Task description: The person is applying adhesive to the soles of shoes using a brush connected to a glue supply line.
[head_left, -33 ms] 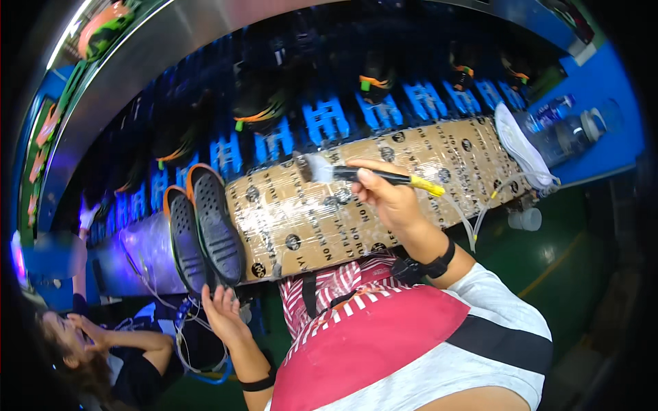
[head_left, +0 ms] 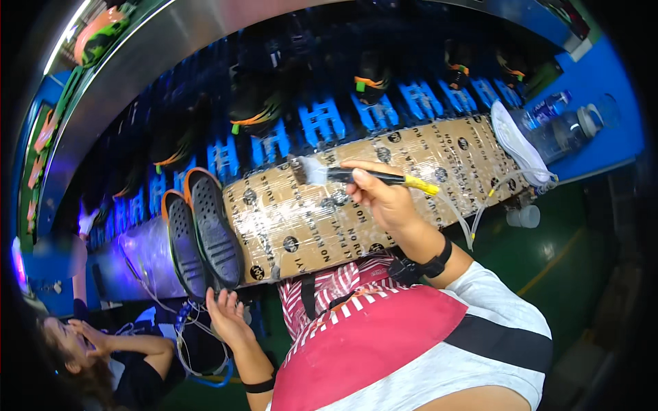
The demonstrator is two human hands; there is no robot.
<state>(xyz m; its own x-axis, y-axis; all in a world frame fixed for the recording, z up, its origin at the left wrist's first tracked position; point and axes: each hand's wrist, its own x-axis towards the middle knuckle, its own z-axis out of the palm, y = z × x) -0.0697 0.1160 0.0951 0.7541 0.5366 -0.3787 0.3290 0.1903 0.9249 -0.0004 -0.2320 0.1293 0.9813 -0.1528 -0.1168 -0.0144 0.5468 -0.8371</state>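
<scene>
My right hand (head_left: 384, 198) is closed around the black handle of a brush (head_left: 370, 175), above a cardboard-covered bench. The brush has dark bristles, a whitish band near them and a yellow end joined to a thin clear tube (head_left: 454, 205). A pair of dark shoe soles with orange edges, a left one (head_left: 184, 240) and a right one (head_left: 214, 226), lies side by side on the bench, with holes in the upper part. Palm up, my left hand (head_left: 232, 320) is just below their near ends, fingers apart and holding nothing; whether a fingertip touches a sole, I cannot tell.
Blue racks (head_left: 321, 123) carrying dark shoe parts line the far side of the cardboard (head_left: 301, 226). At right stand a white shoe-shaped piece (head_left: 515, 140) and plastic bottles (head_left: 565, 130). Another person (head_left: 103, 349) is at lower left, beside looped tubes (head_left: 181, 335).
</scene>
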